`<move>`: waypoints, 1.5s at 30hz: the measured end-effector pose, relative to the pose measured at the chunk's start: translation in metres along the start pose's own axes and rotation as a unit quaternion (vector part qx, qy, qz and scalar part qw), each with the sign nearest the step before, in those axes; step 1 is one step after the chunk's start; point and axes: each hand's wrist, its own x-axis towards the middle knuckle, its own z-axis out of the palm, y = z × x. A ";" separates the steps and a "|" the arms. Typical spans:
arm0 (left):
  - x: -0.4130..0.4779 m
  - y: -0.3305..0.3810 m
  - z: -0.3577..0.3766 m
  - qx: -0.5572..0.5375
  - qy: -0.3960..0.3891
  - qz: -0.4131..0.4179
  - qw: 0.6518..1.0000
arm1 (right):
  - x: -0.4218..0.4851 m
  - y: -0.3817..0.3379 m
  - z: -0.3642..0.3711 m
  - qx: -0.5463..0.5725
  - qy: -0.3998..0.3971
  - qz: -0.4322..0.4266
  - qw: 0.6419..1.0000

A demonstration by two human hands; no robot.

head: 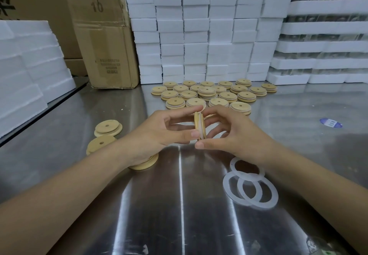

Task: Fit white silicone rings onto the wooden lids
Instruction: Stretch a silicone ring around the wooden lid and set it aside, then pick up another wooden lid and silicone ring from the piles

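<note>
Spanning the frame: steel table point(79, 115), foam blocks point(199, 26) stacked behind. Lid batch point(207, 93) sits mid-table in rows. Left hand point(159, 133) and right hand point(235, 133) both pinch one wooden lid point(199, 124) on edge above the table, white ring point(203, 133) on it. Loose rings point(227, 188) overlap beside the right wrist.

One wooden lid point(198, 124) stands on edge at centre with a white ring point(203, 131) round it, three loose rings point(251, 187) overlapping near right, other lids point(209, 94) clustered flat far behind.
</note>
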 end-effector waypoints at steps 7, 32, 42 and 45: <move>-0.001 0.001 -0.002 0.009 0.001 -0.008 1.000 | -0.004 -0.002 -0.009 0.023 -0.043 0.011 0.999; 0.000 0.002 0.001 -0.040 0.096 -0.042 0.994 | 0.006 0.060 -0.073 -0.293 0.173 0.129 0.932; 0.000 0.003 0.002 -0.019 0.096 -0.045 0.994 | 0.021 0.061 -0.052 -0.322 0.146 0.113 0.929; 0.000 0.004 0.002 -0.018 0.098 -0.047 0.994 | 0.019 0.059 -0.049 -0.337 0.166 0.100 0.921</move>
